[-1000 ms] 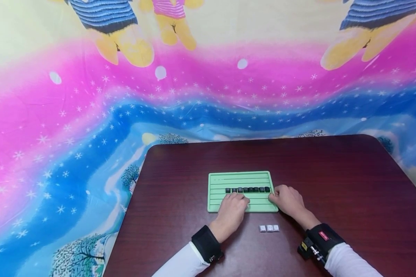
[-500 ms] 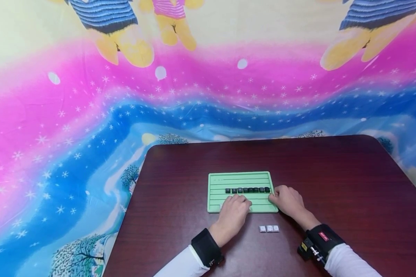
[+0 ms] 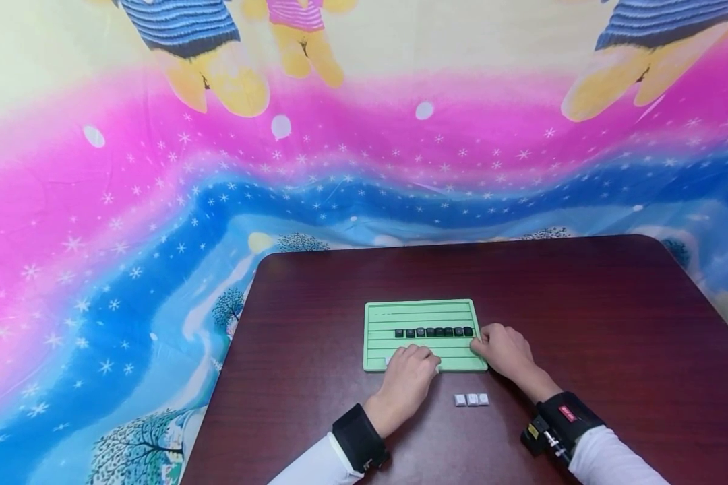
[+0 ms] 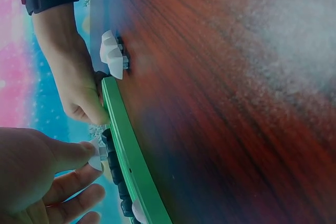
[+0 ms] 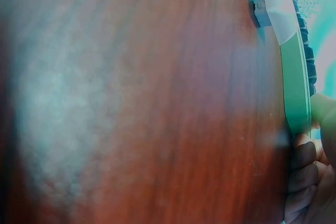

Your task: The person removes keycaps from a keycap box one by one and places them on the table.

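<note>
In the left fingertip grip (image 3: pixel 406 377), a white keycap (image 4: pixel 95 157).

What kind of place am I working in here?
Probably an indoor recording corner: a cartoon-print curtain hangs behind the wooden table, and the right wrist strap carries a small device.

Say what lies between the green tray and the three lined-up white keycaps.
Head view: only bare tabletop separates the green tray from those three white keycaps.
</note>
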{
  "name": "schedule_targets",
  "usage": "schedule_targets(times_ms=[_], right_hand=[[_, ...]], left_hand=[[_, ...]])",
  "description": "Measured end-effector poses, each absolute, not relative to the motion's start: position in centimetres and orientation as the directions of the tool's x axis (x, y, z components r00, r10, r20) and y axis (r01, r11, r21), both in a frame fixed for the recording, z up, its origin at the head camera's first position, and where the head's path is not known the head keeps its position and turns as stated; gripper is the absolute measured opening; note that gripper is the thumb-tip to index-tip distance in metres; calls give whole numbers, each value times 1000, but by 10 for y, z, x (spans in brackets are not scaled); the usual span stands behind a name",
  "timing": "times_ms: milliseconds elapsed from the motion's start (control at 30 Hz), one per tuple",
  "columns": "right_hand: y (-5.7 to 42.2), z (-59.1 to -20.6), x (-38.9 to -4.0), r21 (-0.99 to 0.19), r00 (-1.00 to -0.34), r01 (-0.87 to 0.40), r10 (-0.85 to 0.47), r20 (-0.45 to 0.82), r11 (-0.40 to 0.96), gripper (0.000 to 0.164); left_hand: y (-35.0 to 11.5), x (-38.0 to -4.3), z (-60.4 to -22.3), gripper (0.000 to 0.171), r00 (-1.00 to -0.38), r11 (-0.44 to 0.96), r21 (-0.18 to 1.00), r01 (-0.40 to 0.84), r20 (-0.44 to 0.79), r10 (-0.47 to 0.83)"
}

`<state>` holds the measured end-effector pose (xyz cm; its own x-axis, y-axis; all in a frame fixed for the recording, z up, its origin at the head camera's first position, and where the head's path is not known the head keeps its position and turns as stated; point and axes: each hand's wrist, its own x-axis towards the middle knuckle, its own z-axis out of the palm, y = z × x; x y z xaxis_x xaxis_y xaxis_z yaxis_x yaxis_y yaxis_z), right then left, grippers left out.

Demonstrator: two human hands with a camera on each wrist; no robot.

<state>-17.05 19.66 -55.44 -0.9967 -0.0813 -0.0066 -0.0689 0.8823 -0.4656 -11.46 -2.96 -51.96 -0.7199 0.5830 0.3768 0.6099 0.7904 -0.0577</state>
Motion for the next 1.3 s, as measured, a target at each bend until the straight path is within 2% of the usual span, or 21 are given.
schedule_targets(times_ms=[533,867,1300], right_hand=[[198,-557,-171,-466,-997,-73,-80,4,882,33],[197,-556,-172,-462,-997,-65,-76,-4,885,33],[197,-557,-171,-458,-997,-69,-78,-2,886,34]], left_hand=[[-28,-104,-523,10,-721,763,31,645,355,595],[-21,-95,-527,13,-700,737,-8,676,308,645],[-18,-89,-535,6,-670,709,-17,705,310,674]])
